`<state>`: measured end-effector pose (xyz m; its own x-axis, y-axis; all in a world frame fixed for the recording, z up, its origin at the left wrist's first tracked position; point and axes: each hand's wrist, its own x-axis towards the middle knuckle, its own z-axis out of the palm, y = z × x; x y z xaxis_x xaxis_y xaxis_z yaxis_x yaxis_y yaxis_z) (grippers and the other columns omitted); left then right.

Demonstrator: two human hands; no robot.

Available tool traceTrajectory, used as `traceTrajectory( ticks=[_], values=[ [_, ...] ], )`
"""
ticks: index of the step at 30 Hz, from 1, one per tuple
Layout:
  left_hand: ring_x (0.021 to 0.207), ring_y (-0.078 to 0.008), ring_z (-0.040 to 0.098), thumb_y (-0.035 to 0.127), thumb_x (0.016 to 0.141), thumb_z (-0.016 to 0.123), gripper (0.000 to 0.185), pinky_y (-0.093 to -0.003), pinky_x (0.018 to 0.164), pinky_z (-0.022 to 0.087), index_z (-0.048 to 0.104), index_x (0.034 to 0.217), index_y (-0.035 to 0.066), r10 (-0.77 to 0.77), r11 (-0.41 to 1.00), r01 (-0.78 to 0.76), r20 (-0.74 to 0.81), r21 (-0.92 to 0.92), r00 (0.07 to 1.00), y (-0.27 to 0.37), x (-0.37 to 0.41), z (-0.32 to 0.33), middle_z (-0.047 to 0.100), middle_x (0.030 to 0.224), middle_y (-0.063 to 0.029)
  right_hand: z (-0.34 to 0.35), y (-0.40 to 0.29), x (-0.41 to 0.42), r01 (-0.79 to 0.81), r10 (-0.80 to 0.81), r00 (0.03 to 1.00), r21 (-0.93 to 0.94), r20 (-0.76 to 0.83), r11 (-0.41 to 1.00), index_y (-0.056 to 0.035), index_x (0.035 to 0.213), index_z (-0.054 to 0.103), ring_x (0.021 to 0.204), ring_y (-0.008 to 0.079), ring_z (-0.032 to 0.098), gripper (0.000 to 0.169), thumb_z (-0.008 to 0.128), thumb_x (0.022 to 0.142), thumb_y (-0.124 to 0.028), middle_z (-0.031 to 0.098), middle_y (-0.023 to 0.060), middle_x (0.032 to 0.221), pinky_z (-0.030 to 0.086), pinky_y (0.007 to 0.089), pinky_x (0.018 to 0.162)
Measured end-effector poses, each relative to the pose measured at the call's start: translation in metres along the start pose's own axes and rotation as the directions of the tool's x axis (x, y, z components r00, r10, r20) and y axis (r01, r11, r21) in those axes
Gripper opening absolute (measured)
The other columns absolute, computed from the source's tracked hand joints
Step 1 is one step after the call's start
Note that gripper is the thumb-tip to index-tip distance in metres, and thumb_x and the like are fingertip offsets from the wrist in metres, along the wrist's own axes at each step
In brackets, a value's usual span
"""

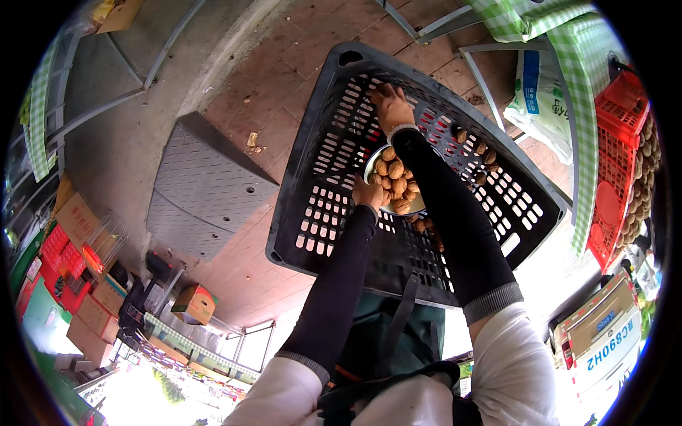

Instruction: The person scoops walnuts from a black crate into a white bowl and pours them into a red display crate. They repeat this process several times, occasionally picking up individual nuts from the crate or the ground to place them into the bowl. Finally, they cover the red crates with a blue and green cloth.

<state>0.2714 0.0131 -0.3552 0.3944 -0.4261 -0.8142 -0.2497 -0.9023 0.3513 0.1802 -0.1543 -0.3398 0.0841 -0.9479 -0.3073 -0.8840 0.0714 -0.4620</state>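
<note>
A large black slatted plastic crate (pixel 292 178) stands in front of me, its long sides slanting across the view. Inside it is a round bowl (pixel 417 204) heaped with walnuts (pixel 396 170). My left hand (pixel 368 191) grips the bowl's near-left rim, thumb on the inside. Past the bowl, my right hand (pixel 395 109) reaches to the crate's far wall with bent fingers; whether anything is in them is hidden. Several loose walnuts (pixel 489 156) lie along the crate's right side. More loose walnuts (pixel 421 226) show between the bowl and my right sleeve.
A grey plastic ramp (pixel 208 191) lies left of the crate on the paved floor. To the right are a table with a green checked cloth (pixel 583 133), a white printed bag (pixel 541 114) beneath it and a red crate (pixel 610 197). Cardboard boxes (pixel 93 325) stand at lower left.
</note>
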Motion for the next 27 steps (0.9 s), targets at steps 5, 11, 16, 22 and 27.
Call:
traceTrajectory(
  ticks=[5,11,16,22,27],
  values=[
    [0.095,-0.0236,0.058,-0.004,0.076,0.045,0.044,-0.0326,0.076,0.05,0.047,0.119,0.003,-0.067,0.961,0.156,0.356,-0.227,0.932,0.018,-0.001,-0.03,0.056,0.109,-0.0156,-0.024,0.023,-0.03,-0.025,-0.096,0.988,0.738,0.121,0.675,-0.0061,0.112,0.055,0.089,0.0196,0.061,0.033,0.054,0.08,0.002,0.061,0.0088,0.099,0.05,0.0296,0.079],
    [0.093,-0.0297,0.059,-0.004,0.076,0.04,0.043,-0.0405,0.066,0.055,0.046,0.118,0.003,-0.064,0.958,0.18,0.444,-0.223,0.893,0.02,-0.001,-0.035,0.054,0.11,-0.0171,-0.118,0.024,-0.12,-0.461,-0.271,0.791,0.826,0.548,0.326,-0.0033,0.129,0.041,0.116,0.0204,0.045,0.046,0.055,0.088,-0.018,0.047,0.0124,0.126,0.035,0.0316,0.098],
    [0.094,-0.0346,0.058,-0.01,0.071,0.038,0.045,-0.0473,0.067,0.056,0.04,0.115,-0.001,-0.081,0.927,0.248,0.497,-0.281,0.864,0.02,-0.014,-0.055,0.048,0.113,-0.0206,-0.193,-0.005,-0.176,-0.344,-0.403,0.904,0.804,0.144,-0.485,0.0005,0.139,0.011,0.136,0.0292,0.007,0.115,0.057,0.062,-0.07,0.008,0.0182,0.146,0.015,0.0438,0.108],
    [0.103,-0.0348,0.053,-0.012,0.071,0.036,0.052,-0.0509,0.076,0.053,0.033,0.121,0.001,0.041,0.862,0.283,0.615,-0.42,0.788,0.046,-0.091,-0.094,0.043,0.119,-0.0197,-0.269,-0.023,-0.229,-0.165,-0.507,0.793,0.681,-0.338,-0.713,-0.0014,0.14,-0.001,0.136,0.0314,-0.005,0.128,0.061,0.053,-0.073,-0.005,0.0176,0.147,0.01,0.0514,0.108],
    [0.108,-0.0348,0.05,-0.011,0.074,0.037,0.05,-0.0529,0.082,0.049,0.034,0.122,-0.001,0.176,0.876,0.176,0.637,-0.449,0.75,0.06,-0.173,-0.113,0.041,0.124,-0.0196,-0.331,-0.014,-0.27,-0.111,-0.542,0.669,0.652,-0.508,-0.75,0.0048,0.138,0.0,0.135,0.034,0.005,0.135,0.067,0.048,-0.071,0.0,0.024,0.145,0.014,0.0491,0.107]
  ],
)
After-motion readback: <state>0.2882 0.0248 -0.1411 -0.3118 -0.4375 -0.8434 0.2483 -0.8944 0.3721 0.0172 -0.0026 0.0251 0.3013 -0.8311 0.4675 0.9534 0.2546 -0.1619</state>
